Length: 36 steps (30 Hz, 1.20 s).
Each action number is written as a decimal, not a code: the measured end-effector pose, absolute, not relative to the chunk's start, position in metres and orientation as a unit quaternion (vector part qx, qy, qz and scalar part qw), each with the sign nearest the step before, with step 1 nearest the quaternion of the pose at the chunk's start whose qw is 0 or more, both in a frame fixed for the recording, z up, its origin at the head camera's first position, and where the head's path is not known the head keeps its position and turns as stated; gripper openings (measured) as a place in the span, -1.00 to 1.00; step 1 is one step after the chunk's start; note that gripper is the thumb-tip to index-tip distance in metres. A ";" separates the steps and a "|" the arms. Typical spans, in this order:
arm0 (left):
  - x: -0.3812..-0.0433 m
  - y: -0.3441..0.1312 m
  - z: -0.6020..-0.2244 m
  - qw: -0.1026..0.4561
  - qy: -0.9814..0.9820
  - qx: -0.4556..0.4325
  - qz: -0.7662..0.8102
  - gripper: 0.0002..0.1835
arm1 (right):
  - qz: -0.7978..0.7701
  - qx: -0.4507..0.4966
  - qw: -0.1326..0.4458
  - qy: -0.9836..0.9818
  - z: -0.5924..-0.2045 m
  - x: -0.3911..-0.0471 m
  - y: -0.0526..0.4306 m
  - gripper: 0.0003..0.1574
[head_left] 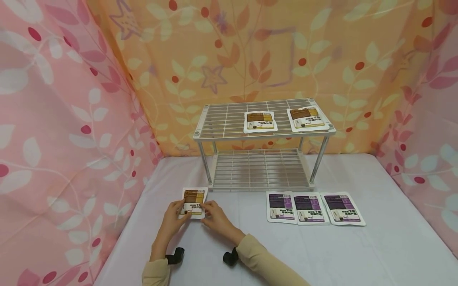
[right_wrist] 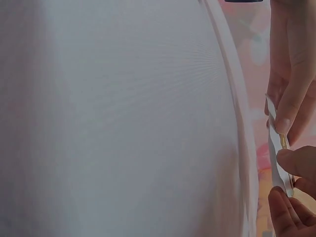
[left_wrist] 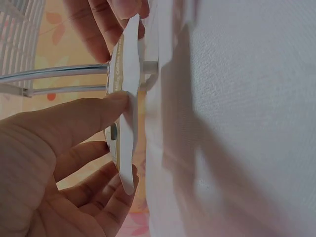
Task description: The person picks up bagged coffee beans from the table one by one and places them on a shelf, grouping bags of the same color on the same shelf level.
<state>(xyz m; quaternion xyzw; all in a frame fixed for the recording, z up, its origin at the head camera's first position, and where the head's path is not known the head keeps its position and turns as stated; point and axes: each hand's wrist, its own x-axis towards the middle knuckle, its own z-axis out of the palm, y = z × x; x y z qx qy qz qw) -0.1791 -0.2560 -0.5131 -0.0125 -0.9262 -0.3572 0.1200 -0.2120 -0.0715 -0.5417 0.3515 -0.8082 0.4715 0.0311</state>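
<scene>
A flat pouch [head_left: 193, 204] with a brown and yellow printed label and white edges is held between both hands, at the left front of the wire rack. My left hand [head_left: 174, 217] pinches its left edge, thumb on the printed face and fingers behind. On the opposite edge, my right hand [head_left: 219, 222] pinches it the same way. Seen edge-on in the left wrist view, the pouch [left_wrist: 129, 108] is off the white cloth, its shadow falling beside it. The right wrist view shows both hands on the pouch [right_wrist: 276, 153] at the far right.
A two-tier wire rack [head_left: 218, 119] stands at the back. Its top shelf carries a brown pouch [head_left: 260, 121] and another brown pouch [head_left: 308, 118]. Three purple pouches [head_left: 310, 209] lie in a row on the white tablecloth [head_left: 386, 246]. Patterned curtains [head_left: 171, 51] enclose the table.
</scene>
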 end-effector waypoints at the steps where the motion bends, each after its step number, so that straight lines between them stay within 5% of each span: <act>1: -0.179 -0.256 -0.513 0.120 -0.926 -0.014 -0.358 -0.35 | 0.471 0.350 0.032 -0.809 -0.541 -0.212 -0.071 -0.30; 10: -0.177 -0.251 -0.512 0.146 -0.919 -0.050 -0.362 -0.29 | 0.454 0.355 0.102 -0.811 -0.539 -0.211 -0.064 -0.35; 36: -0.175 -0.223 -0.501 0.217 -0.898 -0.093 -0.372 -0.31 | 0.410 0.346 0.175 -0.825 -0.528 -0.210 -0.035 -0.36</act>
